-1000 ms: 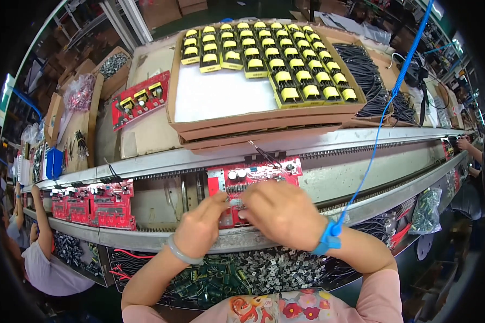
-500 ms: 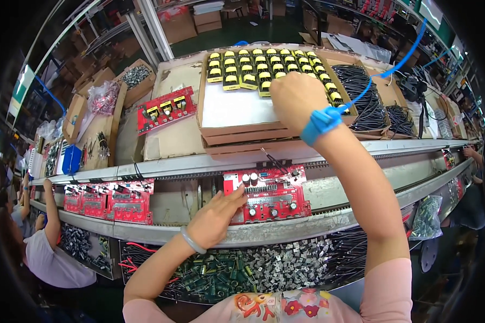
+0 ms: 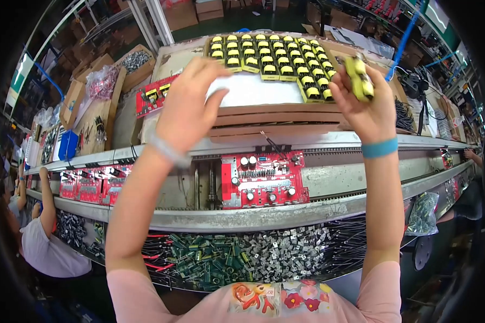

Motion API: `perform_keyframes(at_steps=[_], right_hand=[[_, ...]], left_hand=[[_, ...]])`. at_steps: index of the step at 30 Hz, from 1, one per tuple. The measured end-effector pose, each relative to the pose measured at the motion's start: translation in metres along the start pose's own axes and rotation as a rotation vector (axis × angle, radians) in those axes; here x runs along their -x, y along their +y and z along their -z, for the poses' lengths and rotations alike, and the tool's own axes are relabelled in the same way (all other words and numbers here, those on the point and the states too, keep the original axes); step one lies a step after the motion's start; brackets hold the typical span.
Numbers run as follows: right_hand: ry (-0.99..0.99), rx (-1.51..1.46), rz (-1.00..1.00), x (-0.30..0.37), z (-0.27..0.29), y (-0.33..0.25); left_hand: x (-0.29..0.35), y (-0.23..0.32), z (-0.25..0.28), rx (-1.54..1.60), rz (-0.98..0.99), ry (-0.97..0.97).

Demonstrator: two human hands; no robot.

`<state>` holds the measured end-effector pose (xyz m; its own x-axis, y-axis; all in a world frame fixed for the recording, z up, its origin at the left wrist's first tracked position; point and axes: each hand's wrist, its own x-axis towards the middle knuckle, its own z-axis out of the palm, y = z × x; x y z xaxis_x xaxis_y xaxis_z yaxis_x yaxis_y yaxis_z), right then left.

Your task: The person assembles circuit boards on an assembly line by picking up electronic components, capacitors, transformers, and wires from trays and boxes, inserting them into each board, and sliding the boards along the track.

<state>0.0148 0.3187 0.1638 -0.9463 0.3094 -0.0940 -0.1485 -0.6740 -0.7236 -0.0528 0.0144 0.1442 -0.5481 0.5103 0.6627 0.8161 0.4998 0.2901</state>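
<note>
My right hand is raised beside the right end of a shallow cardboard box, its fingers closed around small yellow-and-black transformers. How many it holds is blurred. Rows of similar transformers stand in the box on a white sheet. My left hand hangs near the box's left end, thumb and fingers apart, with nothing seen in it. It partly covers a red circuit board carrying a few such transformers. Below both hands, a red circuit board with capacitors lies on the conveyor rails, touched by neither.
More red boards sit on the rails to the left. Along the front edge are bins of green components, small metal parts and black cables. A co-worker's arm reaches in at far left.
My left hand has left the red board and risen to the upper left. My right hand has moved right from the box and now holds transformers. The boards on the left have shifted left.
</note>
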Motion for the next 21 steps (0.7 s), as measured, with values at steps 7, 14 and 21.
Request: perform_keyframes(at_steps=[7,14,21], right_hand=[[-0.209,0.421,-0.234,0.051,0.052,0.032],[-0.587,1.302,0.042,0.073,0.065,0.085],[-0.932,1.547,0.483,0.071,0.067,0.111]], left_hand=[[-0.053,-0.059,-0.050,-0.235,0.036,-0.232],[-0.058,-0.083,-0.064,-0.372,-0.132,-0.188],[-0.059,-0.038,-0.029,0.001,0.204,-0.082]])
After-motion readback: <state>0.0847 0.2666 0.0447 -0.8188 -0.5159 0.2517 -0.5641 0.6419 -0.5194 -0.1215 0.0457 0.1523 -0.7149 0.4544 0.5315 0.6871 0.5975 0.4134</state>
